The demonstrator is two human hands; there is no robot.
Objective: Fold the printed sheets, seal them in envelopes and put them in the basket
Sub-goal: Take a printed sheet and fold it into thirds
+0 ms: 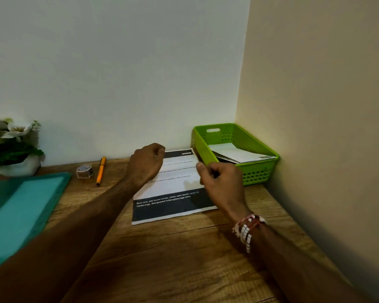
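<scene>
A printed sheet (175,184) with dark bands at its near and far ends lies flat on the wooden desk (173,254). My left hand (147,164) covers the sheet's far left corner with its fingers curled downward; the fingertips are hidden. My right hand (222,179) is at the sheet's right edge, thumb and curled fingers pinching that edge. A green plastic basket (258,169) stands in the back right corner, just right of the sheet, with white envelopes (239,155) lying inside it.
A teal folder (20,206) lies at the left desk edge. A tape roll (84,171) and an orange pen (101,171) sit left of the sheet. A white pot of flowers (13,147) stands far left. Walls close the back and right.
</scene>
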